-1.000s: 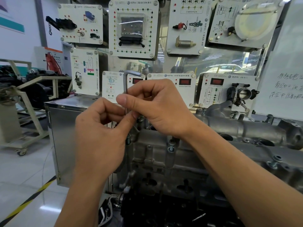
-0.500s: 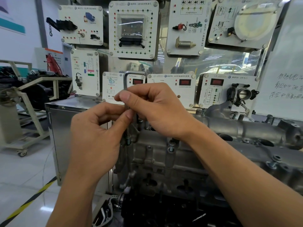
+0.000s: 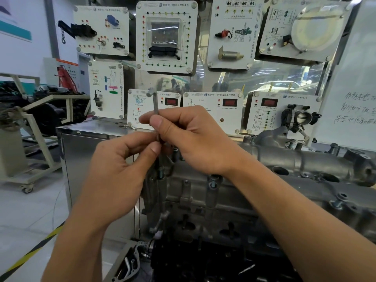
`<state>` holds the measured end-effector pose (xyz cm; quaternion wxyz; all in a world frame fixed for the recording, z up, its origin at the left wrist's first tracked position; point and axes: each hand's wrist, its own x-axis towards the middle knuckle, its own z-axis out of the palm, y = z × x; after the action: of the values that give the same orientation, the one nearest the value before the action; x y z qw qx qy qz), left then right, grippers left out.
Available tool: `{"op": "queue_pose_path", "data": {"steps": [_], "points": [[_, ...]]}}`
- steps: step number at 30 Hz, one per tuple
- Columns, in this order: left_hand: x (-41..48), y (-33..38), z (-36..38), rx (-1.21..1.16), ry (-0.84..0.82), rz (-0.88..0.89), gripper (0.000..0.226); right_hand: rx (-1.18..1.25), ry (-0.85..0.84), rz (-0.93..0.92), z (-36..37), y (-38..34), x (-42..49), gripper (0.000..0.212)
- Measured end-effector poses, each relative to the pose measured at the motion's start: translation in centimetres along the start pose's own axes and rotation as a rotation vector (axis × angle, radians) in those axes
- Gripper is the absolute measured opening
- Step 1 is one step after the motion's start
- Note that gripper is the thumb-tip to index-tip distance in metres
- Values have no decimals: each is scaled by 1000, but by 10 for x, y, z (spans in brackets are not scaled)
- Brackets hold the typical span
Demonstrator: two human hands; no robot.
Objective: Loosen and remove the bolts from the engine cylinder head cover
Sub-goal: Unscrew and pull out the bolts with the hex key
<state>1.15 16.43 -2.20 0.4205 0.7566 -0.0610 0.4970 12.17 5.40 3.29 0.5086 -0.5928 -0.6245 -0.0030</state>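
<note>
An L-shaped hex key (image 3: 155, 106) stands upright over the left end of the grey engine cylinder head cover (image 3: 305, 165). Its lower end goes down to a raised bolt (image 3: 160, 174) at the cover's left corner. My right hand (image 3: 195, 139) pinches the key's shaft between thumb and fingers. Just below, my left hand (image 3: 120, 169) pinches the same shaft with thumb and forefinger. The key's short arm points toward the left and looks blurred. Another raised bolt (image 3: 213, 183) stands to the right, and a third bolt (image 3: 337, 202) sits further along the cover.
A wall of white training panels (image 3: 166, 37) with sensors and red displays stands right behind the engine. A steel cabinet (image 3: 81, 151) is on the left, a throttle body (image 3: 301, 119) at the back right, and yellow-black floor tape (image 3: 30, 255) runs at the lower left.
The key's short arm has swung from pointing right to pointing left as my fingers turned the shaft. Both hands stay on the shaft at nearly the same spot.
</note>
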Motion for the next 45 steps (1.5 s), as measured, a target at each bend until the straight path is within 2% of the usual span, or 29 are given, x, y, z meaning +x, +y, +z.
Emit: {"op": "queue_pose_path", "data": {"steps": [4, 6, 9, 12, 15, 18, 21, 25, 28, 31, 34, 37, 40, 43, 45], "points": [[1, -1, 4, 50, 101, -11, 18, -64, 61, -48, 2, -3, -1, 29], [1, -2, 8, 26, 171, -35, 6, -30, 103, -81, 1, -5, -1, 15], [1, -3, 13, 36, 238, -48, 25, 1, 163, -83, 2, -7, -2, 8], [0, -1, 14, 48, 220, -61, 25, -37, 189, -101, 0, -4, -1, 11], [0, 2, 11, 85, 117, -10, 15, -54, 126, -106, -1, -2, 1, 21], [0, 5, 8, 85, 31, 64, 29, -65, 87, -66, -2, 0, 1, 23], [0, 3, 8, 68, 97, 60, 35, -51, 85, -40, 0, 0, 1, 20], [1, -6, 17, -21, 238, 9, 15, -12, 140, -110, 2, -4, 1, 14], [1, -11, 24, -21, 302, -11, 18, 25, 163, -124, 1, -4, 1, 8], [0, -10, 25, -6, 313, -15, 19, 18, 187, -104, 0, -3, 2, 12], [1, -6, 20, -7, 217, -9, 7, 4, 148, -80, -2, -1, 1, 12], [0, -4, 15, -89, 102, -7, 21, -25, 87, -45, -1, -1, 2, 18], [-1, -4, 15, -114, 157, -15, 16, -3, 64, -7, 1, -2, 1, 23], [1, -7, 18, -112, 255, -30, 2, -12, 127, -56, 1, -4, 1, 18], [2, -9, 22, -99, 316, -24, 13, -8, 156, -82, 1, -6, 0, 10]]}}
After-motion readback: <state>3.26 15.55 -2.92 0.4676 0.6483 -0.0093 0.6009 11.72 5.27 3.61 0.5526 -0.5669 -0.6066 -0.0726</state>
